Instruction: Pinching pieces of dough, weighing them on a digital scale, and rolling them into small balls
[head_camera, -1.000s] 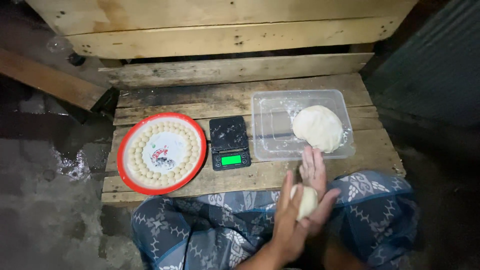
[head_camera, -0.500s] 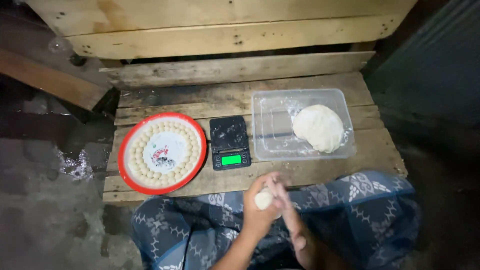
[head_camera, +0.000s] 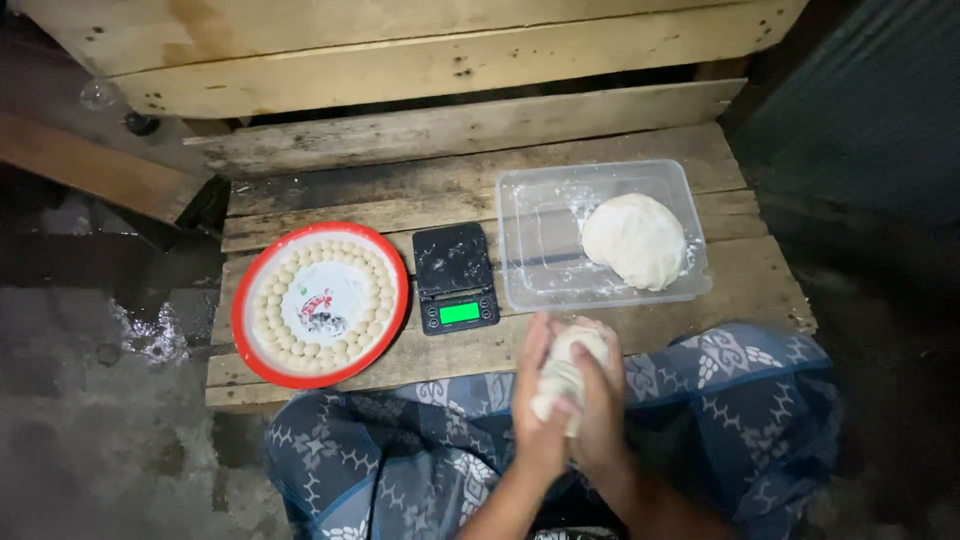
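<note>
My left hand (head_camera: 537, 405) and my right hand (head_camera: 603, 405) press together around a pale piece of dough (head_camera: 570, 368), palms facing each other, above my patterned blue cloth-covered lap (head_camera: 420, 450). Just beyond them on the wooden pallet lies a small black digital scale (head_camera: 455, 277) with a lit green display. A clear plastic container (head_camera: 545, 235) to its right holds a big lump of white dough (head_camera: 634, 240). Left of the scale sits a red-rimmed round plate (head_camera: 250, 300) ringed with several small dough balls (head_camera: 375, 290).
The wooden pallet (head_camera: 350, 205) rests against stacked planks (head_camera: 400, 60) at the back. Wet concrete floor (head_camera: 110, 420) lies to the left, and a dark corrugated wall (head_camera: 870, 110) stands to the right.
The dough piece went from my right palm into both hands, which shifted left then back right, and now close around it between the palms.
</note>
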